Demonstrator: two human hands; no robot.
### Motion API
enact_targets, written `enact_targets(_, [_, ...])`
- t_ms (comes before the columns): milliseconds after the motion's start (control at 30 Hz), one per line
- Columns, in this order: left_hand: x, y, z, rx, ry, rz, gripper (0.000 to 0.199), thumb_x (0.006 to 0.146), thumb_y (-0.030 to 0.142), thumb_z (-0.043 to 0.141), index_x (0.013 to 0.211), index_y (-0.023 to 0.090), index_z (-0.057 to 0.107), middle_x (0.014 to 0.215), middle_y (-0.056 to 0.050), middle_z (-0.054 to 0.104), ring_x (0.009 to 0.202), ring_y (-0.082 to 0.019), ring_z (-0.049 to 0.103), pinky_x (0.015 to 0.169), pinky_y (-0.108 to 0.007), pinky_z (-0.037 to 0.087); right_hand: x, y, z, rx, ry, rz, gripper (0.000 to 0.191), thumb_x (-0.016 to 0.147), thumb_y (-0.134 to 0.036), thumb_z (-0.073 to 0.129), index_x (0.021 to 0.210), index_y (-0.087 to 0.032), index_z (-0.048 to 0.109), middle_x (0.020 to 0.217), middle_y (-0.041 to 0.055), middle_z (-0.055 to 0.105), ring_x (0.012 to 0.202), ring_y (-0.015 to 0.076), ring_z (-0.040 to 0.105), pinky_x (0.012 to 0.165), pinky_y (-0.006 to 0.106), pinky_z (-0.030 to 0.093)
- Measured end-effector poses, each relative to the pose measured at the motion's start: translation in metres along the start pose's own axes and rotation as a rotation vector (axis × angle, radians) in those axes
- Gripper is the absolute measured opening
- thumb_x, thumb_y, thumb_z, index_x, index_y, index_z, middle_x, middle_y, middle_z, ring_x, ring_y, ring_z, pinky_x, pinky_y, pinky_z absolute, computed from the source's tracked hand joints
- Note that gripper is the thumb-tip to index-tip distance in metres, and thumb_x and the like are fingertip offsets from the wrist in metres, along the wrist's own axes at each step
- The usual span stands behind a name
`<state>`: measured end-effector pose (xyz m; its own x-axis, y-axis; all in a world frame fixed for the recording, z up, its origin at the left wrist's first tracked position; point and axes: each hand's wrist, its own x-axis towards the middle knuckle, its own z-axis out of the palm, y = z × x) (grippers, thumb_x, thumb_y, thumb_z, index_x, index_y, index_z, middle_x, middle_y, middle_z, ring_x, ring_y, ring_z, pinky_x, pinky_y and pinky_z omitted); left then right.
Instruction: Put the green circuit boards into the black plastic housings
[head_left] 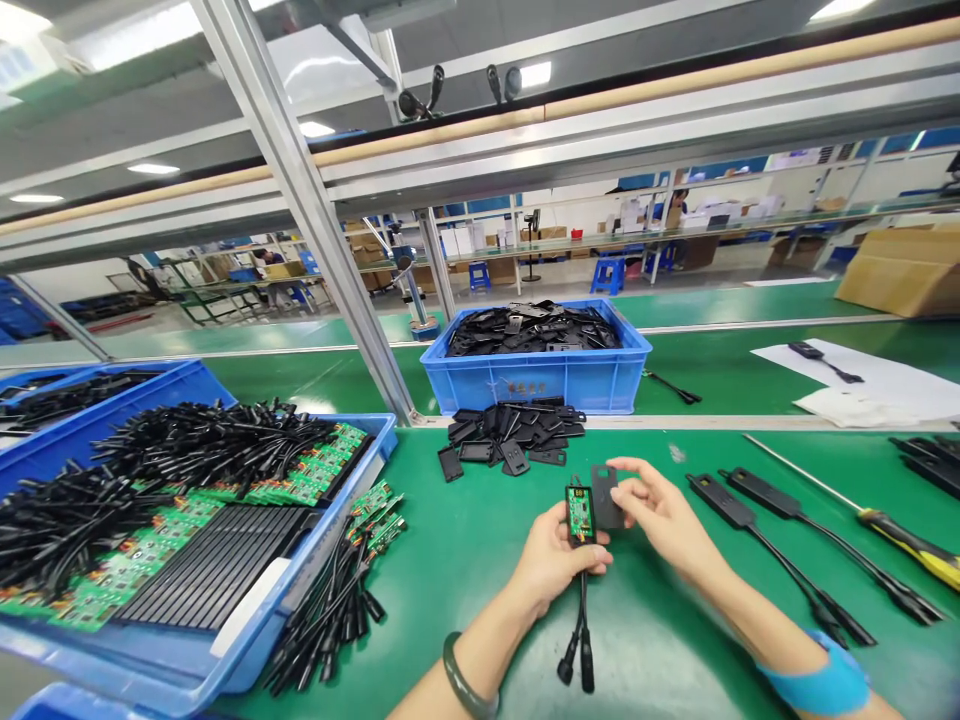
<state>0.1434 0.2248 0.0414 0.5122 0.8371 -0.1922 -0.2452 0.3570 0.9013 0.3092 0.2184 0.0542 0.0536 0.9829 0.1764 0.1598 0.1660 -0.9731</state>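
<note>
My left hand [559, 560] is closed around a black case with a green circuit board [580, 515] inside. Two black cables with connectors [584, 640] hang from its lower end. Just to the right, my right hand [652, 505] pinches a flat black cover [604, 497] by its right edge, upright beside the open case. Behind them lies a loose pile of black covers [517, 435] on the green table [465, 560], in front of a blue bin [532, 385] full of black parts.
At the left, a blue tray [262, 640] holds boards with cables; more cabled boards [352, 580] lie beside it. To the right are closed black units [765, 490], a yellow-black screwdriver [907, 545] and white paper [900, 385]. A metal post [322, 230] rises behind.
</note>
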Motion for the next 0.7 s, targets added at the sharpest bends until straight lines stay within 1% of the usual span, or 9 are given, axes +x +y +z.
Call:
enact_targets(67, [0.000, 0.000, 0.000, -0.019, -0.039, -0.003, 0.067, 0.044, 0.023, 0.088, 0.103, 0.011, 0.057, 0.086, -0.008, 0.069, 0.069, -0.014, 0.065, 0.066, -0.025, 0.051, -0.009, 0.002, 0.007, 0.042, -0.037, 0.036, 0.036, 0.082, -0.044, 0.056, 0.105, -0.018, 0.047, 0.060, -0.0048, 0.054, 0.054, 0.0129, 0.054, 0.050, 0.024, 0.044])
enact_targets(167, [0.000, 0.000, -0.001, -0.020, -0.069, 0.000, 0.065, 0.044, 0.018, 0.087, 0.102, 0.012, 0.060, 0.087, -0.007, 0.069, 0.075, -0.015, 0.065, 0.075, -0.027, 0.050, -0.015, 0.005, 0.014, 0.066, -0.076, 0.054, 0.035, 0.081, -0.045, 0.058, 0.101, -0.019, 0.046, 0.066, -0.0038, 0.056, 0.055, 0.0124, 0.055, 0.050, 0.024, 0.043])
enact_targets(200, [0.001, -0.001, -0.001, -0.009, -0.071, 0.002, 0.064, 0.044, 0.018, 0.087, 0.102, 0.012, 0.060, 0.087, -0.006, 0.069, 0.075, -0.015, 0.065, 0.075, -0.027, 0.050, -0.016, 0.006, 0.014, 0.061, -0.075, 0.053, 0.035, 0.080, -0.045, 0.059, 0.100, -0.020, 0.047, 0.068, -0.0040, 0.055, 0.055, 0.0119, 0.056, 0.050, 0.024, 0.044])
enact_targets(267, [0.001, -0.002, -0.001, 0.025, -0.066, 0.007, 0.064, 0.046, 0.019, 0.087, 0.103, 0.012, 0.060, 0.087, -0.006, 0.068, 0.074, -0.014, 0.064, 0.069, -0.025, 0.050, -0.016, 0.006, 0.013, 0.043, -0.055, 0.052, 0.035, 0.079, -0.046, 0.061, 0.099, -0.020, 0.048, 0.069, -0.0049, 0.052, 0.053, 0.0110, 0.056, 0.049, 0.023, 0.044])
enact_targets(367, [0.002, -0.003, 0.000, 0.068, -0.049, 0.005, 0.063, 0.048, 0.024, 0.086, 0.104, 0.012, 0.059, 0.086, -0.007, 0.067, 0.073, -0.015, 0.062, 0.059, -0.023, 0.050, -0.015, 0.005, 0.011, 0.032, -0.039, 0.056, 0.035, 0.078, -0.048, 0.061, 0.096, -0.020, 0.049, 0.066, -0.0055, 0.052, 0.051, 0.0116, 0.056, 0.051, 0.025, 0.047])
enact_targets(467, [0.001, -0.003, 0.002, 0.110, -0.046, 0.005, 0.059, 0.051, 0.026, 0.084, 0.102, 0.011, 0.058, 0.084, -0.007, 0.066, 0.068, -0.014, 0.062, 0.055, -0.023, 0.051, -0.014, 0.007, 0.010, 0.029, -0.047, 0.058, 0.037, 0.077, -0.048, 0.062, 0.096, -0.019, 0.050, 0.065, -0.0037, 0.056, 0.054, 0.0134, 0.058, 0.056, 0.027, 0.048])
enact_targets(533, [0.001, -0.003, 0.003, 0.146, -0.048, 0.006, 0.052, 0.056, 0.028, 0.081, 0.100, 0.011, 0.058, 0.084, -0.006, 0.065, 0.063, -0.012, 0.061, 0.053, -0.021, 0.050, -0.014, 0.009, 0.010, 0.039, -0.048, 0.082, 0.040, 0.076, -0.050, 0.063, 0.098, -0.019, 0.048, 0.063, -0.0039, 0.057, 0.055, 0.0142, 0.058, 0.055, 0.027, 0.048])
enact_targets(633, [0.000, -0.002, 0.003, 0.224, -0.061, 0.018, 0.047, 0.063, 0.026, 0.075, 0.104, 0.013, 0.057, 0.087, -0.007, 0.065, 0.064, -0.012, 0.062, 0.053, -0.019, 0.049, -0.013, 0.009, 0.010, 0.055, -0.057, 0.139, 0.042, 0.080, -0.057, 0.054, 0.097, -0.019, 0.049, 0.059, -0.0046, 0.053, 0.052, 0.0135, 0.054, 0.047, 0.024, 0.042])
enact_targets(700, [-0.001, -0.002, 0.003, 0.276, -0.074, 0.036, 0.045, 0.066, 0.023, 0.072, 0.108, 0.015, 0.058, 0.087, -0.006, 0.065, 0.068, -0.012, 0.063, 0.055, -0.019, 0.049, -0.012, 0.008, 0.009, 0.052, -0.114, 0.159, 0.043, 0.084, -0.060, 0.044, 0.089, -0.018, 0.053, 0.060, -0.0026, 0.053, 0.051, 0.0124, 0.051, 0.045, 0.023, 0.039])
